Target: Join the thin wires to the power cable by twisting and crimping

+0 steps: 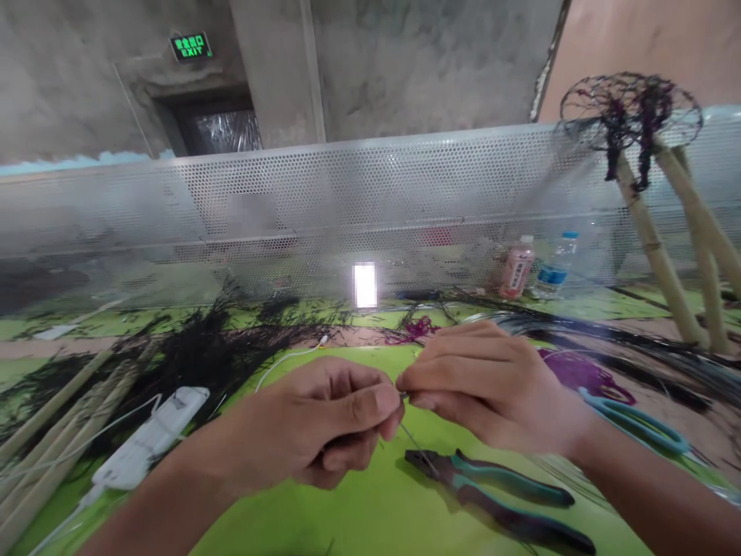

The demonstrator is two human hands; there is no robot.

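Observation:
My left hand (324, 421) and my right hand (486, 386) meet over a green table (359, 510), both with fingers pinched together on a thin grey wire (412, 436) that runs down between them. The wire's lower end hangs just above the jaws of teal-handled pliers (498, 490), which lie flat on the table below my right hand. Neither hand touches the pliers.
Teal scissors (634, 421) and purple wire (579, 374) lie at right. Black wire bundles (214, 347), bamboo sticks (52, 425) and a white power strip (153, 436) lie at left. A perforated metal screen (347, 208), two bottles (518, 266), and a bamboo stand with a wire disc (631, 112) stand behind.

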